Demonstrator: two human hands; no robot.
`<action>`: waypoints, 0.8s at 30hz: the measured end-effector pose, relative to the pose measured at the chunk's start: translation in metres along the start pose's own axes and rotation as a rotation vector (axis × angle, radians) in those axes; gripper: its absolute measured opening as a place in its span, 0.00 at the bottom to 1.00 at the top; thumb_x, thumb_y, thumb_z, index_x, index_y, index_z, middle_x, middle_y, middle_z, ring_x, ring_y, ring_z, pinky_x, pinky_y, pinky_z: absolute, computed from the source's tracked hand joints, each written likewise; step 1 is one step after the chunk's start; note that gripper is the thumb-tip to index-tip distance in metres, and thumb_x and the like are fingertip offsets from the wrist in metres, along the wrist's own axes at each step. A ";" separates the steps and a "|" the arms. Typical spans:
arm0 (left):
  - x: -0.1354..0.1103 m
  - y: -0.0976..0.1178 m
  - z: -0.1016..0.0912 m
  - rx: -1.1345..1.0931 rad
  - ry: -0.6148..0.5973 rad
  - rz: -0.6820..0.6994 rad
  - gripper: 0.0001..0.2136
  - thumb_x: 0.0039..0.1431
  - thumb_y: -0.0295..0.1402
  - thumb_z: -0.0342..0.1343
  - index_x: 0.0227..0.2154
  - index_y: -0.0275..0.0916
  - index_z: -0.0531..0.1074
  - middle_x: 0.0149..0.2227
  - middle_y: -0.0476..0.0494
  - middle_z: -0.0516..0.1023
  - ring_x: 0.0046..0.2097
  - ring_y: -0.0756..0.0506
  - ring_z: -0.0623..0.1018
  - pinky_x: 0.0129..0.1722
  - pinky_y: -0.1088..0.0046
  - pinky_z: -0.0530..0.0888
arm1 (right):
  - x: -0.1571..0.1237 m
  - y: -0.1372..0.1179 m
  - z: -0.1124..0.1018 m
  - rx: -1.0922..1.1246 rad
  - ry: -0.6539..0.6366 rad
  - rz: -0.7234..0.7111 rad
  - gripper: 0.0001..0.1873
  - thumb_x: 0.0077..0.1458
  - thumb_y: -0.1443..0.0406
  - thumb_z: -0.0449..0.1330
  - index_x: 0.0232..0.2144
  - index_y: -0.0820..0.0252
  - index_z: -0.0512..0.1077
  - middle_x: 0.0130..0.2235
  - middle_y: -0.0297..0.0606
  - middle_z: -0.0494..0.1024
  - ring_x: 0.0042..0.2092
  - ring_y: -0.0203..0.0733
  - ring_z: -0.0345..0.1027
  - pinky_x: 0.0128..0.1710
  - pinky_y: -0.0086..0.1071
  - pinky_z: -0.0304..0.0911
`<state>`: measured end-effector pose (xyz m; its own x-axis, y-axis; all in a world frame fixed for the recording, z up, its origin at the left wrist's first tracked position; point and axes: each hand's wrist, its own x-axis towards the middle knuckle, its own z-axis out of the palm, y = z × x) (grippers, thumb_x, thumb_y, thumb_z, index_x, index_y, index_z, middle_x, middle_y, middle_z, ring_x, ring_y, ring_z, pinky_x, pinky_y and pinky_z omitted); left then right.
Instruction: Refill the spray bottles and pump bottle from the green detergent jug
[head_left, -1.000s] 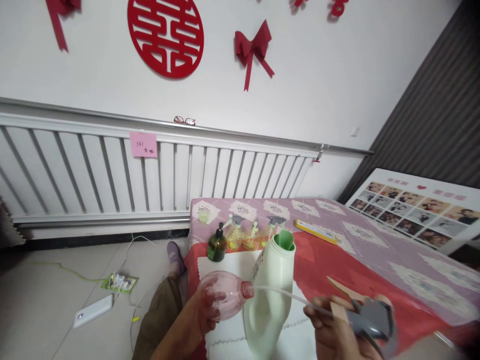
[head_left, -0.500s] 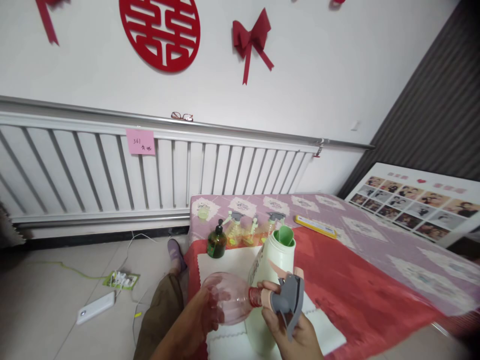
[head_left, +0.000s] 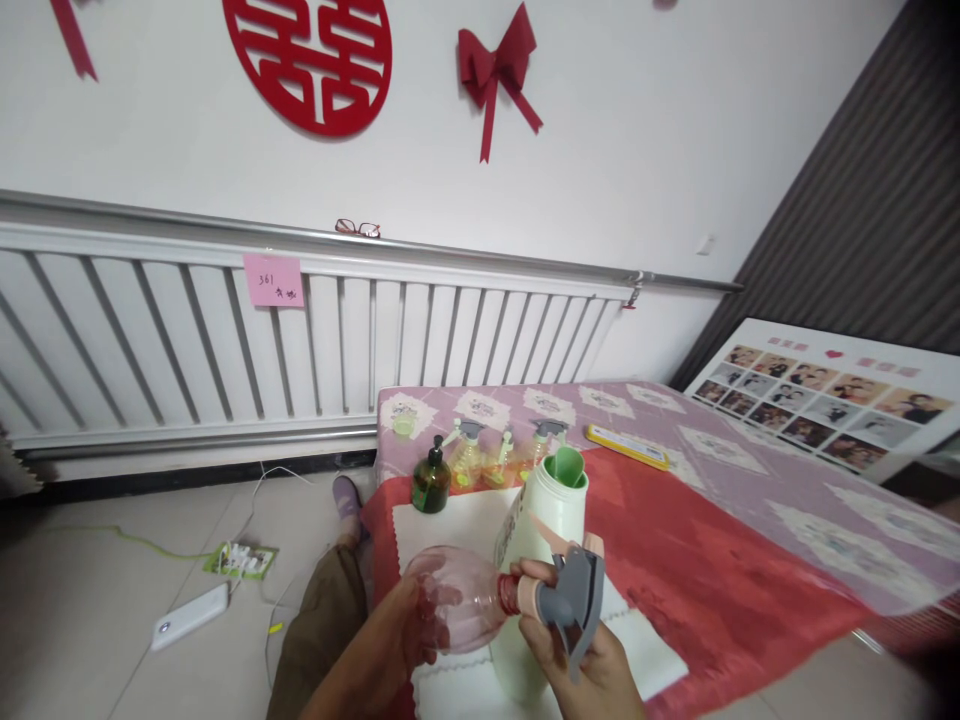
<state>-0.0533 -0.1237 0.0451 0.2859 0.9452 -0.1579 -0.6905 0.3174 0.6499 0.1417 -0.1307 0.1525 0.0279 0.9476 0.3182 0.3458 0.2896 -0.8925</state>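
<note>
My left hand (head_left: 421, 620) is wrapped around the base of a clear pink spray bottle (head_left: 461, 598), which lies sideways in the air. At its neck, my right hand (head_left: 577, 650) grips the collar of the grey and peach trigger sprayer head (head_left: 574, 595). Red threads show between the bottle and the collar. Behind both hands stands a large pale green bottle (head_left: 559, 505) with a green funnel or cup (head_left: 565, 467) in its mouth. The lower part of that bottle is partly hidden by my hands and the spray bottle.
A dark green pump bottle (head_left: 432, 480) stands on a white cloth (head_left: 465, 515). Several small bottles with yellow-orange liquid (head_left: 498, 470) line up behind. A yellow box (head_left: 627, 446) lies beside the red cloth (head_left: 697, 540). A power strip (head_left: 240, 560) is on the floor.
The whole view has shifted slightly. Both hands keep their hold on the spray bottle and its sprayer head; the head looks slightly turned.
</note>
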 end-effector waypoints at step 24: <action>0.002 0.010 0.008 0.115 -0.055 -0.084 0.32 0.50 0.54 0.58 0.55 0.47 0.60 0.46 0.43 0.74 0.28 0.52 0.73 0.24 0.77 0.60 | 0.011 -0.018 -0.023 0.056 0.003 0.077 0.24 0.47 0.57 0.63 0.48 0.56 0.72 0.45 0.42 0.81 0.46 0.46 0.75 0.45 0.31 0.70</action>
<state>-0.0547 -0.1194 0.0575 0.3775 0.9092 -0.1759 -0.5831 0.3809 0.7176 0.1576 -0.1288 0.1799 0.0552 0.9671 0.2485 0.2894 0.2227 -0.9310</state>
